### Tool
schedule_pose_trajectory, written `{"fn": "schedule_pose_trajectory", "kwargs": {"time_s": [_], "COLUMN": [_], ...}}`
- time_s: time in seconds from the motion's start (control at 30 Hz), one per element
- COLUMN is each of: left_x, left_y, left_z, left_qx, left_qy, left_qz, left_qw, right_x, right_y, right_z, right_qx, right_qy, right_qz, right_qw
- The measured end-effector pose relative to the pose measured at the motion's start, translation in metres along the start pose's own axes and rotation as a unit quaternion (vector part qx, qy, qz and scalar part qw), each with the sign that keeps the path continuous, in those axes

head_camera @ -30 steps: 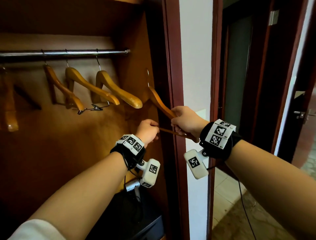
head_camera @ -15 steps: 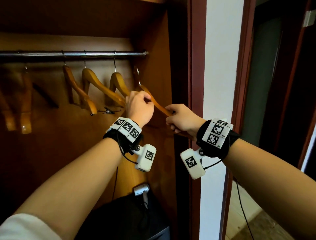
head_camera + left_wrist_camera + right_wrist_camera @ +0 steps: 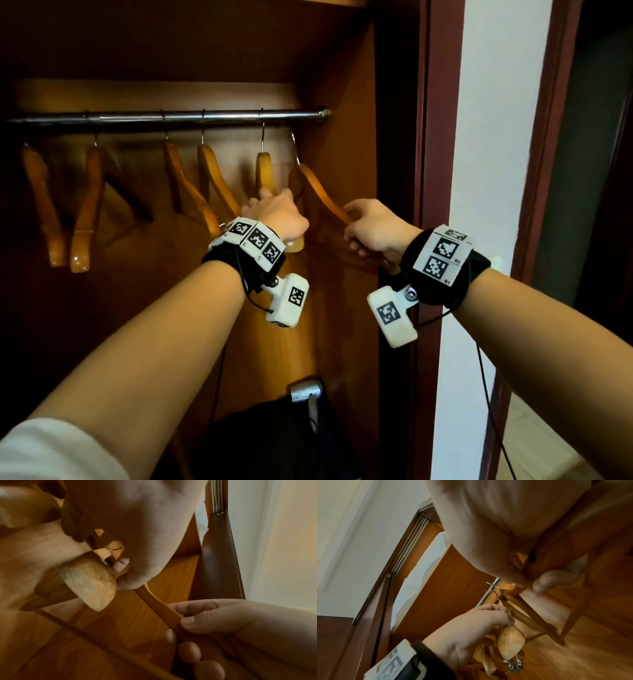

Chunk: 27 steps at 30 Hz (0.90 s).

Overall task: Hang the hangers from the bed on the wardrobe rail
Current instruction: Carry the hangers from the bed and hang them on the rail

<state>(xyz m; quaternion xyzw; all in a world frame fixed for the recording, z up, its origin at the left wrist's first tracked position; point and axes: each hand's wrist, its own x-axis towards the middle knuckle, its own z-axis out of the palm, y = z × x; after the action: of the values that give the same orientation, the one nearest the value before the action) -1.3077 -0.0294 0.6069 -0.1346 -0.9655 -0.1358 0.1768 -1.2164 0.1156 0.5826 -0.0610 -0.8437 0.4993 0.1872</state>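
Note:
A metal rail runs across the wardrobe. My right hand grips the near arm of a wooden hanger and holds it up at the rail's right end. Its wire hook sits just under the rail; contact cannot be told. In the left wrist view, thumb and fingers pinch that arm. My left hand curls round the near arm of the neighbouring hung hanger. That hanger's rounded end pokes out below the palm.
Several more wooden hangers hang along the rail to the left. The wardrobe's side panel and dark red frame post stand close on the right, beside a white wall. A dark bag lies on the wardrobe floor.
Both hands rose and moved left into the wardrobe, lifting the hanger from the frame post up to the rail. My left hand left its lower bar and went to the neighbouring hanger.

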Motion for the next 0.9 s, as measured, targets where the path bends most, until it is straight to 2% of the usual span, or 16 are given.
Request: {"fn": "schedule_pose_trajectory", "kwargs": {"time_s": [0.4,0.63,0.9], "left_x": [0.014,0.018,0.018], "left_y": [-0.007,-0.028,-0.033], "left_z": [-0.002,-0.003,-0.004], "left_qx": [0.085,0.049,0.02], "left_qy": [-0.03,-0.005,0.014], "left_qz": [0.01,0.013,-0.015], "left_qw": [0.996,0.999,1.0], "right_x": [0.046,0.072,0.086], "right_y": [-0.027,-0.035,-0.049], "right_z": [0.01,0.019,0.023], "right_qx": [0.044,0.035,0.043], "right_qy": [0.036,0.034,0.032], "right_qz": [-0.04,-0.038,-0.041], "right_qw": [0.998,0.998,0.998]}}
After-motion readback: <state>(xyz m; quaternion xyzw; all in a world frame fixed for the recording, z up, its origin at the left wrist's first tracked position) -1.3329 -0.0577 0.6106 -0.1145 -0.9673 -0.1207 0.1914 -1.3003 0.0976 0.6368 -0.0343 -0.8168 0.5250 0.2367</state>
